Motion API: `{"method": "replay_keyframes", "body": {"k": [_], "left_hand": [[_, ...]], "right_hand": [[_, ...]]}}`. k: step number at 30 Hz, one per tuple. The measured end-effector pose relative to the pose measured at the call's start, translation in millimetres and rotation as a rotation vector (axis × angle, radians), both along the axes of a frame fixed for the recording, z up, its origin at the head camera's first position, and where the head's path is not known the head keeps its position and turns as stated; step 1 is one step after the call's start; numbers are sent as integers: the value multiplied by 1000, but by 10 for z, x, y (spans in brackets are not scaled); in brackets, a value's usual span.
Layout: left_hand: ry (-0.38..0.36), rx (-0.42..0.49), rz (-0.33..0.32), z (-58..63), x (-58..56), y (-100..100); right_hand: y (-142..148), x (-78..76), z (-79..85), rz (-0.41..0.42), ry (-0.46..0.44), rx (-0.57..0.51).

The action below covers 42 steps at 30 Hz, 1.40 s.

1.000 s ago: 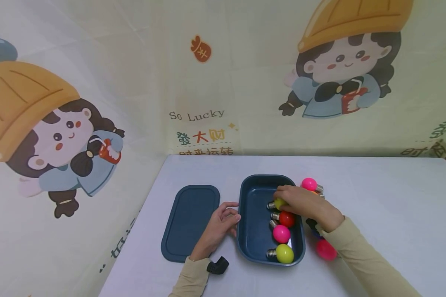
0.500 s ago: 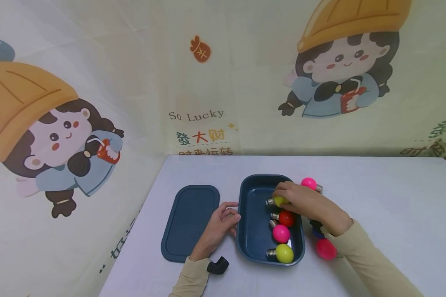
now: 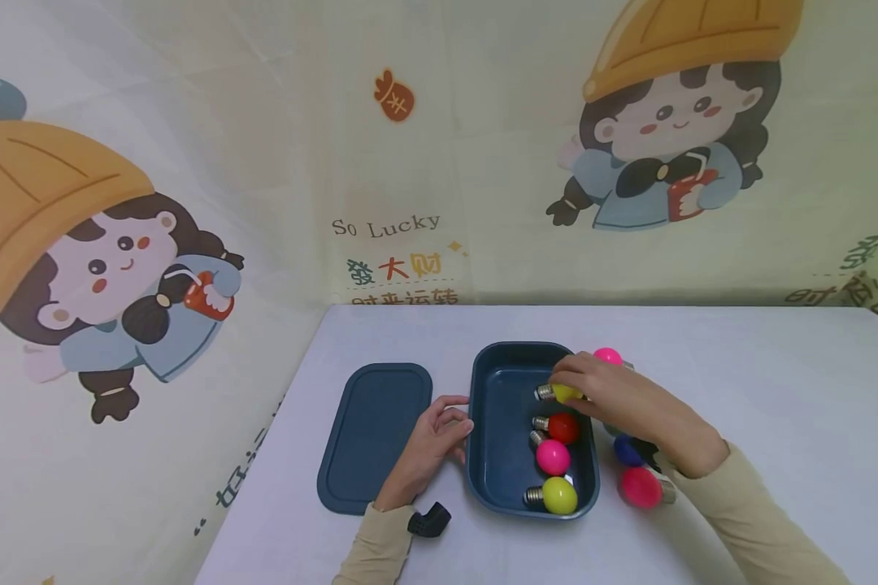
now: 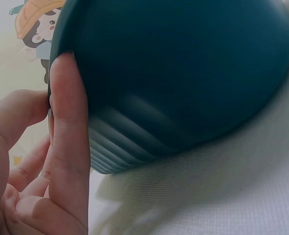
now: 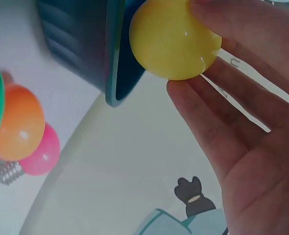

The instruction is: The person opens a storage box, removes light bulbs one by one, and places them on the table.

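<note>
My white bench (image 3: 775, 390) spreads across the lower half of the frame, and the dark blue box (image 3: 501, 471) stands near its middle, long sides running up and down the frame. The matching lid (image 3: 375, 439) lies flat to its left.

My right hand (image 3: 607, 394) reaches in from the lower right, wrist beyond the box's right wall and palm turned towards the left of the frame. My left hand (image 3: 433, 439) comes up from the bottom, loosely bent, fingertips touching the box's left wall without grasping anything.

The yellow bulb (image 3: 567, 393) sits at the left end of my right hand, over the box's upper right part, long axis crossing the frame with its metal base pointing left; my right hand is the nearer. Thumb and fingers close around its round end; whether it touches the box I cannot tell.

Just below it in the frame, inside the box, lie a red bulb (image 3: 565, 427), a pink bulb (image 3: 553, 458) and another yellow one (image 3: 560, 496).
</note>
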<state>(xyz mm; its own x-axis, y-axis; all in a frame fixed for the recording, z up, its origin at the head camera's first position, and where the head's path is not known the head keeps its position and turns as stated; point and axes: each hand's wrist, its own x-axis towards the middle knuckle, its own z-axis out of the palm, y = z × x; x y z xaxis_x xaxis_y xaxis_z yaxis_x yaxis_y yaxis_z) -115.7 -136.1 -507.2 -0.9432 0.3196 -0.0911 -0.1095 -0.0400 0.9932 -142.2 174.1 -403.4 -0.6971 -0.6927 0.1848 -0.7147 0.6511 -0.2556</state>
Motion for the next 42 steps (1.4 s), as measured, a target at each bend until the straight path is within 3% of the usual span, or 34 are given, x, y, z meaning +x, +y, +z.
{"method": "replay_keyframes", "body": {"k": [20, 32, 42], "left_hand": [[2, -5, 1, 10, -1, -1], [-3, 4, 3, 6, -6, -6], [-2, 4, 0, 12, -5, -5]], "right_hand": [[322, 78, 46, -45, 74, -33], [547, 40, 14, -104, 43, -27], [752, -26, -108, -165, 12, -22]]}}
